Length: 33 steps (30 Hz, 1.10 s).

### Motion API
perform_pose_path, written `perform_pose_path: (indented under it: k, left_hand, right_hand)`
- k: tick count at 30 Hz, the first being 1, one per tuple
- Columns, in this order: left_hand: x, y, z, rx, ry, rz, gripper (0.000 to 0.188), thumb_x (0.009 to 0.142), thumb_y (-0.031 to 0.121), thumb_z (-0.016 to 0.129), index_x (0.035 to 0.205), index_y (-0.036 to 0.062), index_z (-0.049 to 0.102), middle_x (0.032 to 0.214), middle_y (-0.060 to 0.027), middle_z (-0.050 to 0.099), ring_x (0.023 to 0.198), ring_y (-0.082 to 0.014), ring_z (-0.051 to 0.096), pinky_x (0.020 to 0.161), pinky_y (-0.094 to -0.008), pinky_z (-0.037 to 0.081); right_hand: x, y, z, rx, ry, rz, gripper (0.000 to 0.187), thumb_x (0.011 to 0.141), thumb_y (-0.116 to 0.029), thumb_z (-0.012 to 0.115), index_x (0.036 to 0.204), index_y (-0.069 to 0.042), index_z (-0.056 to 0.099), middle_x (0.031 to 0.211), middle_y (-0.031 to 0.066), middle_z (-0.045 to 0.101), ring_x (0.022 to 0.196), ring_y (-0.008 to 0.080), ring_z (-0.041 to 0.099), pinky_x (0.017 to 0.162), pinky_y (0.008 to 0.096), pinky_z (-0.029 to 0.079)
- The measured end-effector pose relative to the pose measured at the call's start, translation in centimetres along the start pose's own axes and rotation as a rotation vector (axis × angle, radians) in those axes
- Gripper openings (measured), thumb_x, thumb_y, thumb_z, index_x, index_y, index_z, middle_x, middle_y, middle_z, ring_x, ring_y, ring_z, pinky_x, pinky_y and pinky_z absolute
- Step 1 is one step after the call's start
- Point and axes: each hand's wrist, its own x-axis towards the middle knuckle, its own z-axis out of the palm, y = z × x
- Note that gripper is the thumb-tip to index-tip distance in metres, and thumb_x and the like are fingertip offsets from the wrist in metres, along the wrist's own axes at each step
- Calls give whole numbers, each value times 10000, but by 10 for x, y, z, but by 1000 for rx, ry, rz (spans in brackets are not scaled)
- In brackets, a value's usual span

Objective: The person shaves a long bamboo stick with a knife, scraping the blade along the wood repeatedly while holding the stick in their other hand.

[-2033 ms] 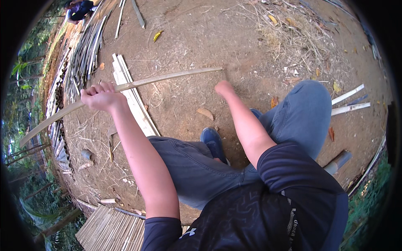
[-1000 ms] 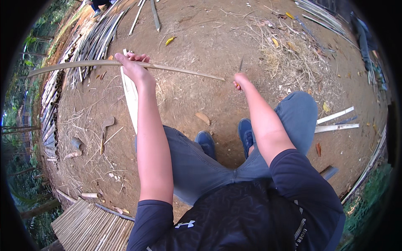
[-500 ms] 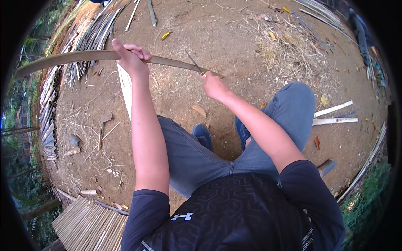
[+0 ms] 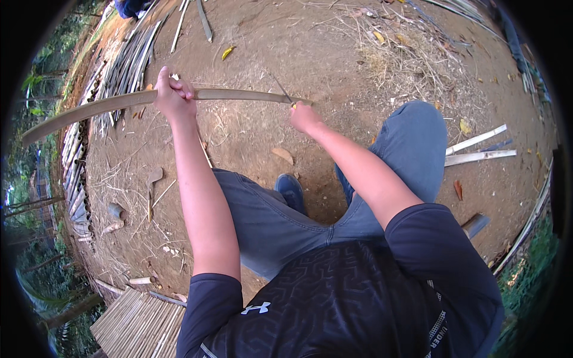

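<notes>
A long, thin bamboo strip [image 4: 239, 94] stretches in front of me, its left end bending toward the rim of the view. My left hand [image 4: 174, 100] is closed around it, left of the middle, thumb pointing up. At the strip's right end, my right hand [image 4: 306, 118] grips a knife, whose narrow blade [image 4: 280, 87] points away to the upper left and crosses the strip. The fingers of the right hand hide most of the knife's handle. Whether the blade is cutting into the bamboo I cannot tell.
Bundled bamboo strips [image 4: 136, 56] lie at the far left, beside a row of cut bamboo tubes [image 4: 74, 173]. A slatted bamboo platform [image 4: 140, 325] is at the lower left. Dry straw [image 4: 412, 65] is heaped far right; pale split pieces [image 4: 480, 156] lie beyond my right knee.
My left hand has shifted left and slightly nearer, and the strip's left end has dropped lower in view. The right hand and knife have barely moved, still at the strip's right end.
</notes>
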Motion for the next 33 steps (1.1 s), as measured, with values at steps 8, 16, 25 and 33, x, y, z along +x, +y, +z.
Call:
perform_pose_path:
  k: [8,16,25,33]
  left_hand:
    - [1,8,-16,63,-45,41,440,949,196,566,556,107,388,411,-11,320,314,-151,316,349,-300,259]
    - [13,-3,-12,18,-11,0,427,952,176,551,559,102,401,410,-5,319,304,-146,321,338,-284,259]
    - [9,-1,-3,34,-37,23,448,948,162,544,527,99,405,399,-7,316,299,-145,335,326,-285,256]
    - [5,3,-11,24,-75,39,451,955,167,549,528,92,422,399,-2,319,298,-142,337,329,-280,243]
  right_hand:
    - [-41,-70,-21,6,-52,-151,339,1031,-260,398,1192,14,516,1059,216,680,969,353,681,810,468,552]
    - [7,4,10,14,-35,-6,331,1041,-278,383,1178,-11,522,978,194,687,836,295,707,670,401,576]
    - [11,27,20,-60,59,-16,315,1029,-276,408,1156,-9,519,952,223,683,887,350,689,728,454,553]
    - [-16,-44,2,1,9,-108,354,991,-308,489,1136,10,546,1038,240,692,964,342,697,783,418,573]
